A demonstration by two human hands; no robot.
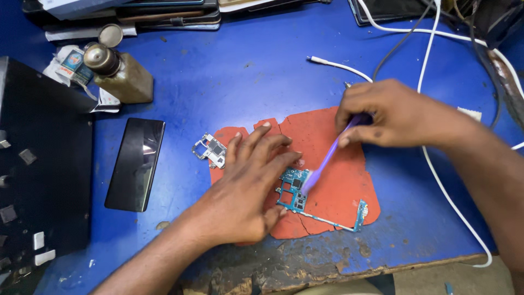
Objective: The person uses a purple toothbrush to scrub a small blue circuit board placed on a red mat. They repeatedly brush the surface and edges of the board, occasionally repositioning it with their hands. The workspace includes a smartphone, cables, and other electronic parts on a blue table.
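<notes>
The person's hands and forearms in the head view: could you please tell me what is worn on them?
Nothing is worn. The left hand and right hand are bare, with no gloves, rings, watch or bands visible. Both forearms are uncovered to the picture's edge, with no sleeve in view.

place: phone repair workshop
surface: worn blue tabletop (pixel 262 82), chipped front edge
evidence: bare circuit board (pixel 297 191) on orange mat (pixel 338 186), metal shield frame (pixel 210 149), dark phone (pixel 135 164), brass solvent bottle (pixel 117 71), white cables (pixel 436 164)
</notes>
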